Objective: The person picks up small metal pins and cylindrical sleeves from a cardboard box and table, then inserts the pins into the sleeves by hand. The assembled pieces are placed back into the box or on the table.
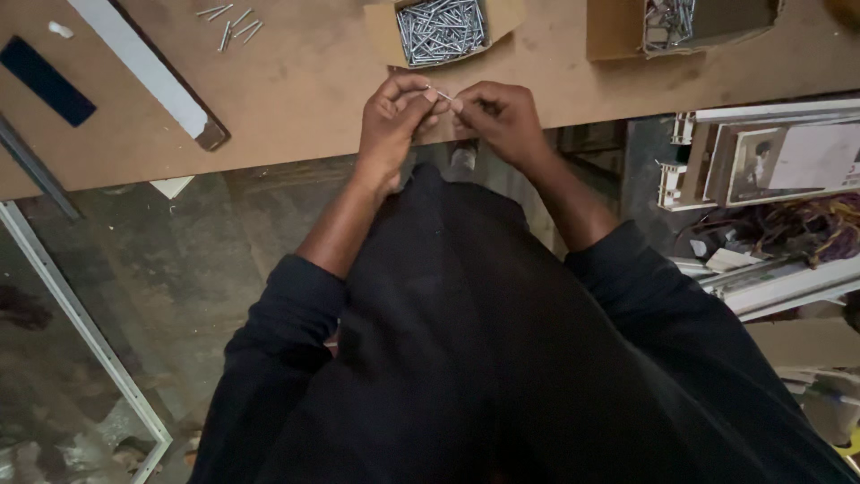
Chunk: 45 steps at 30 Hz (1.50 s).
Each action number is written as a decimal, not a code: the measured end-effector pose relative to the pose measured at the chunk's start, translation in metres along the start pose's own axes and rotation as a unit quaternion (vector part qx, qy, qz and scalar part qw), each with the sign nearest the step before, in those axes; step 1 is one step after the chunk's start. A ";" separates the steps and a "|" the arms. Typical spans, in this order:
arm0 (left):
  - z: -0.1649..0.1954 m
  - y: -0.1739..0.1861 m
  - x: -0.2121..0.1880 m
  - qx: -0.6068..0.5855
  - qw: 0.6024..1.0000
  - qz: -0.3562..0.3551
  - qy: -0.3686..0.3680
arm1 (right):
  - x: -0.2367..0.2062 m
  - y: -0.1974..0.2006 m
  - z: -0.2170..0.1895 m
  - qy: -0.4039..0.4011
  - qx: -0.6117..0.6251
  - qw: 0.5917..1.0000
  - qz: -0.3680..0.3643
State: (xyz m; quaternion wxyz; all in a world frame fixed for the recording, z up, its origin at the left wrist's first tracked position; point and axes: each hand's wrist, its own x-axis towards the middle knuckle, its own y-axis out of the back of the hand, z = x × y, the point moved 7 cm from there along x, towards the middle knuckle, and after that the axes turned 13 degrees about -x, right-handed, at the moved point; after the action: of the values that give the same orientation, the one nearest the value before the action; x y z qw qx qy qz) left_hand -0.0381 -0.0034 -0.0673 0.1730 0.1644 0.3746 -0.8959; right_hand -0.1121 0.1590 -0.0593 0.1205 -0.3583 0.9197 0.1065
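Nearest the camera, dark sleeves lead up to two bare hands that meet at the near edge of the table [296, 99]. The left hand [391, 121] has its fingers [421, 100] curled in and pinched shut on one end of a thin silver nail [443, 93]. The right hand [500, 115] closes its fingertips on the nail's other end, so the nail bridges the small gap between the two hands, just above the table's edge.

Directly beyond the hands sits an open cardboard box [385, 36], packed full of loose silver nails lying in a dense heap. To its right stands a second, larger cardboard box [618, 31]; a smaller cluster of nails fills only its left corner, and the rest of its inside looks bare.

Further left on the brown table, a few stray nails [231, 22] lie scattered, beside a long white strip [143, 63] laid diagonally, and a dark blue flat piece [45, 81] near the left edge.
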 end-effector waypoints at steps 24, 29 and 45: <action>-0.015 0.031 -0.013 -0.018 0.992 0.122 -0.031 | 0.041 0.088 -0.033 0.129 0.076 0.983 0.103; -0.025 0.013 -0.015 -0.010 0.988 0.145 -0.049 | 0.057 0.092 -0.013 -0.006 0.378 0.925 -0.034; 0.009 0.062 0.079 0.403 0.865 0.281 -0.101 | 0.089 0.082 0.039 -0.074 0.214 0.974 -0.010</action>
State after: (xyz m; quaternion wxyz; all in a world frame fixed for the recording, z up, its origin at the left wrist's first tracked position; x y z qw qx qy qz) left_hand -0.0828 -0.0654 -0.1328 0.3730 0.2268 -0.1003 -0.8941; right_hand -0.2263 0.1722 -0.1135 0.2629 -0.3246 0.9060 -0.0684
